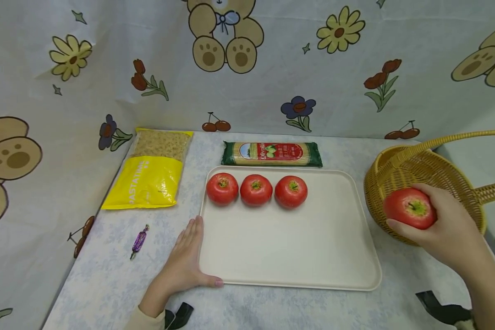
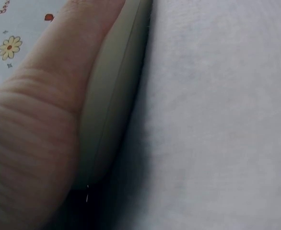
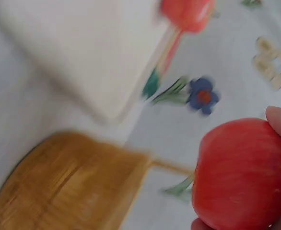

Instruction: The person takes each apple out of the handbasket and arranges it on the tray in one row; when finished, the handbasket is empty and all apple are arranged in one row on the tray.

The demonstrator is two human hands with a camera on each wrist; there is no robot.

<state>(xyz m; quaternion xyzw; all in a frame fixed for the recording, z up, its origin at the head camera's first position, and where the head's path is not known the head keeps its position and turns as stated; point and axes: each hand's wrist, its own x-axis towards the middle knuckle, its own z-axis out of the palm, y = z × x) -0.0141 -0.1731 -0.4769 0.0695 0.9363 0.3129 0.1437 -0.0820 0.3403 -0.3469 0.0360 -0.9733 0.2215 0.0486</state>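
Observation:
My right hand (image 1: 451,229) grips a red apple (image 1: 410,208) between thumb and fingers, over the near left part of a wicker basket (image 1: 381,183). In the right wrist view the same apple (image 3: 243,175) fills the lower right, with fingertips at its edge. Three more apples, the left (image 1: 222,188), middle (image 1: 256,189) and right (image 1: 291,191), sit in a row along the back left of a white tray (image 1: 288,247). With fingers straight, my left hand (image 1: 187,259) rests against the tray's left edge, its thumb at the front left corner.
A yellow bag of pasta (image 1: 152,176) lies left of the tray, and a green-ended pack of spaghetti (image 1: 272,154) lies behind it. A purple wrapped candy (image 1: 139,242) is on the table (image 1: 107,275) at the left. The basket's tall handle (image 1: 458,136) extends to the right.

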